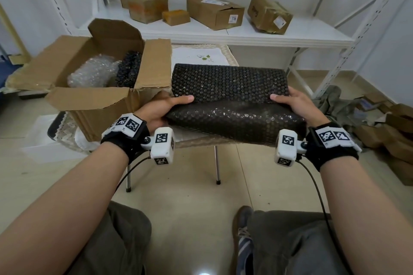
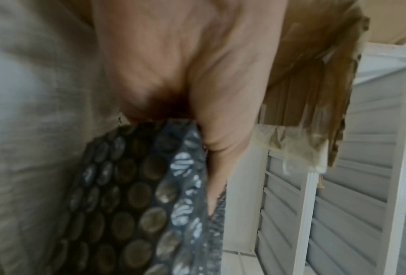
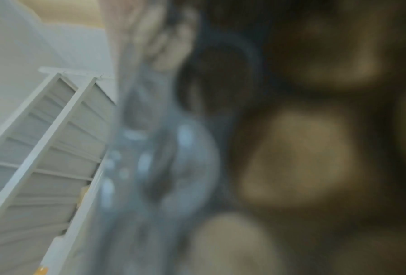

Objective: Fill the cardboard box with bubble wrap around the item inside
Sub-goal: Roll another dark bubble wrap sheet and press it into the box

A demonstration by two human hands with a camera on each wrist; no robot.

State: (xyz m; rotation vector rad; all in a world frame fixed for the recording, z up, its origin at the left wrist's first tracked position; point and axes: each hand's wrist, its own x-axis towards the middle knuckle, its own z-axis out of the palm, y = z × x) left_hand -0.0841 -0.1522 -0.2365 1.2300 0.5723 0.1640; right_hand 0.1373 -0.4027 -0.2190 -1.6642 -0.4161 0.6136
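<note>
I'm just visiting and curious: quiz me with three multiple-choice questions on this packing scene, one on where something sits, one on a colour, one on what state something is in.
1. Where is the open cardboard box relative to the black bubble wrap sheet being held?
A. To its left
B. To its right
C. Beneath it

2. What colour is the bubble wrap bundle on the left side inside the box?
A. Clear
B. Pink
C. Green

3. How is the black sheet held?
A. Lying untouched on the floor
B. Left hand grips one end, right hand the other
C. One hand only

Answers:
1: A, the head view shows the box left of the sheet.
2: A, it is see-through, next to a darker bundle.
3: B, a thumb lies on top of the sheet at each end.
</note>
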